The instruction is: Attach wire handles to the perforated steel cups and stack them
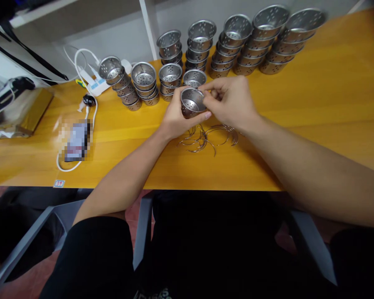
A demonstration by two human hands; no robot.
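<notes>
A small perforated metal cup (191, 106) is tilted above the table, its opening toward me. Fingers and thumb of my left hand (174, 114) wrap around its left side and underside. At the cup's right rim, my right hand (232, 99) has thumb and index finger pinched together; what sits between them is too small to make out. Below both hands, several thin curved metal wires (201, 141) lie loose on the wooden table (237, 172). Just behind the held cup stands another perforated cup (195, 77), partly hidden by my hands.
Stacks of perforated metal cups (237, 31) line the back of the table, with shorter stacks (143, 79) to the left. A blurred-out phone (77, 141) with a white cable lies left, near a power strip (98, 85). A cardboard box (34, 108) sits far left.
</notes>
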